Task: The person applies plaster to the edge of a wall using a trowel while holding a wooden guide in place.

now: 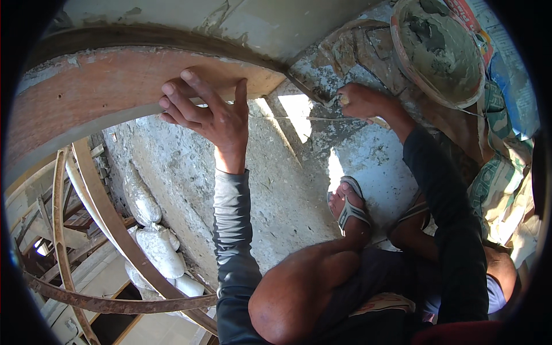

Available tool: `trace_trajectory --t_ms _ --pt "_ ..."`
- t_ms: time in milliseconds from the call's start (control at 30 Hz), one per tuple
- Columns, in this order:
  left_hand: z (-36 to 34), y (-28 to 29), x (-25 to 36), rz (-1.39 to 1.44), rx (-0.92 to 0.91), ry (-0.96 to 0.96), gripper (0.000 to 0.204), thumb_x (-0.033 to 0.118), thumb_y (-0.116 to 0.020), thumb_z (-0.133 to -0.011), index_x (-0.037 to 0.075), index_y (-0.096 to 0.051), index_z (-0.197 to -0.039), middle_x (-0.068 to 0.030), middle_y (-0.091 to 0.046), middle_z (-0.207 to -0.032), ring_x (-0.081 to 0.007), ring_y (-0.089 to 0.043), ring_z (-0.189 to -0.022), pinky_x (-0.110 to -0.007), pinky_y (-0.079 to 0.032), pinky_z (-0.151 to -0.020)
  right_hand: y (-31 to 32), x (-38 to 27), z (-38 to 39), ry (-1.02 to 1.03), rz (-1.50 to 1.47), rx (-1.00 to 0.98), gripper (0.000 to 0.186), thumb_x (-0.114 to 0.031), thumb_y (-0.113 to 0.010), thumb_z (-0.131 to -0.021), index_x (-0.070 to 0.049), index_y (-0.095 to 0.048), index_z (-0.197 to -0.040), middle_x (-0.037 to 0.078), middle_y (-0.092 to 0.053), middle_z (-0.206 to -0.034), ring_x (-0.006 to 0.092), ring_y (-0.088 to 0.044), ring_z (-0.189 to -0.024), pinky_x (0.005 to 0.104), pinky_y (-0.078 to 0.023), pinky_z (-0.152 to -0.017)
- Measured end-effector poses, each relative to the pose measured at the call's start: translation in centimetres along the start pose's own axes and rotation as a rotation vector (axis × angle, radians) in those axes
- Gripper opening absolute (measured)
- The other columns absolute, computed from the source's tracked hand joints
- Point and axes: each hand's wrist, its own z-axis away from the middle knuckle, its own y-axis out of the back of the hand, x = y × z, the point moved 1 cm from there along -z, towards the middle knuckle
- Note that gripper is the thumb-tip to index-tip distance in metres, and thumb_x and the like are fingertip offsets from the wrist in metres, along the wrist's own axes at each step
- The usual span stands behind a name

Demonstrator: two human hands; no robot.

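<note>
My left hand (pixel 213 112) is against a long, curved wooden board (pixel 126 75). Its fingers are spread apart over the board's face near the right end, not wrapped round it. To the right, my right hand (pixel 371 104) is closed round the pale handle of what looks like a trowel. The trowel's thin metal blade (pixel 313 92) points up and left toward the end of the board. Part of the handle is hidden in my fist.
A round tub (pixel 397 43) of wet grey mortar stands at the upper right, beside crumpled sacks (pixel 500 155). Curved wooden strips (pixel 103 201) and grey-white filled bags (pixel 158 250) lie at the lower left. My sandalled foot (pixel 349 207) rests on the stained concrete floor (pixel 276 201).
</note>
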Motion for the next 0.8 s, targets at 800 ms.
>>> trace_trajectory --t_ms 800 --pt "-0.1 0.1 0.8 0.076 0.014 0.023 0.089 0.066 -0.054 -0.094 0.0 -0.038 -0.152 -0.028 -0.014 -0.157 -0.0467 -0.008 -0.149 -0.068 -0.015 -0.117 6.2 -7.2 6.5 -0.085 -0.343 -0.259 0.022 -0.006 -0.07 -0.076 0.002 -0.057 -0.092 0.006 -0.055 -0.064 0.013 -0.053 -0.045 0.0327 -0.044 -0.038"
